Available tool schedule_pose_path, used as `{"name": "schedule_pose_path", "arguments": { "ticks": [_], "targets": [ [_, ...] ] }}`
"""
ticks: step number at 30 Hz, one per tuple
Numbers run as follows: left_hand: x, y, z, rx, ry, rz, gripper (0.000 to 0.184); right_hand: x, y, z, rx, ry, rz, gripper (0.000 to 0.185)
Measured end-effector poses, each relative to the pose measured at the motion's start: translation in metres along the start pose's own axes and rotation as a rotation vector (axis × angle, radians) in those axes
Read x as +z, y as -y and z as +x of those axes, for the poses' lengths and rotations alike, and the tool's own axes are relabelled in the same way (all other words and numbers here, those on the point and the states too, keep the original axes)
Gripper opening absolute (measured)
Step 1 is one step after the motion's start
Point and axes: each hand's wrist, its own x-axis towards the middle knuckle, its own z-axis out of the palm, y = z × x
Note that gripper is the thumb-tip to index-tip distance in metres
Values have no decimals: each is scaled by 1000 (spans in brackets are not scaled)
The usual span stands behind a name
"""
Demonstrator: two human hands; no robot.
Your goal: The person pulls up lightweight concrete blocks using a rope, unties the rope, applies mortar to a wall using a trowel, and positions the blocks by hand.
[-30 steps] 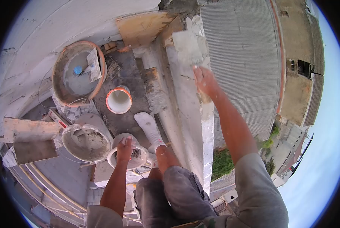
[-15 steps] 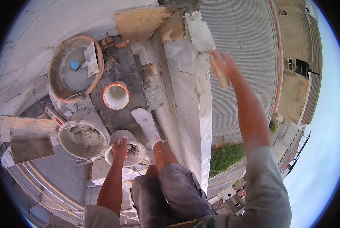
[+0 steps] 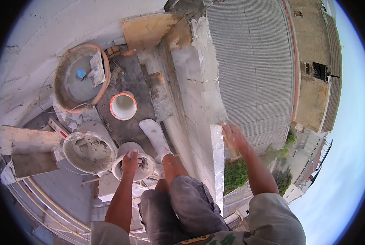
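My right hand (image 3: 234, 138) is closed round the pale handle of a trowel (image 3: 233, 152), beside the outer edge of the plastered wall ledge (image 3: 211, 102). The tool's blade is hard to make out against the wall. My left hand (image 3: 131, 162) has its fingers drawn together over the rim of a small white bucket (image 3: 145, 173) holding dark items; what it grips, if anything, is hidden.
A large round tub (image 3: 60, 81) with grey mix, a flat tool and a blue object stands upper left. Near it are an orange-rimmed bucket (image 3: 123, 107), a mortar bucket (image 3: 90, 152) and wooden boards (image 3: 147, 30). Beyond the wall lies a corrugated roof (image 3: 256, 73).
My right hand has gone along the wall edge, first away from my body, then back toward it with the tool. My left hand has stayed over the small bucket.
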Motion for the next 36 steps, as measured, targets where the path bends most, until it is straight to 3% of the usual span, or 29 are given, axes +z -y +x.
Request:
{"name": "schedule_pose_path", "arguments": {
  "ticks": [4,8,9,12,17,20,22,25,28,30,33,36],
  "targets": [
    [-7,-4,3,-34,-29,-1,39,7,2,-11,-61,-54,151,47],
    [-15,16,26,36,-48,72,39,11,59,49,-442,-229,182,34],
    [-17,13,28,47,-55,97,39,14,59,93,-671,-423,15,26],
    [-15,-8,27,29,-48,92,39,21,111,163,-839,-636,-163,32],
    [-3,-2,33,25,-17,41,38,39,140,190,-619,-542,-215,38],
    [1,7,29,32,4,58,38,50,115,162,-776,-567,-506,40],
    [5,0,33,54,16,41,38,58,87,155,-796,-507,-480,41],
    [2,-7,24,34,12,-1,38,51,80,113,-696,-376,-548,38],
    [0,-8,27,25,-29,-2,37,26,91,124,-865,-569,-414,37],
    [-6,2,32,12,-53,-15,37,-5,130,122,-493,-270,182,39],
    [-12,6,29,18,-28,42,38,-48,199,108,-278,-208,-12,45],
    [-11,13,26,3,-14,-10,39,-65,208,106,-172,-145,-175,50]
  ]
}}
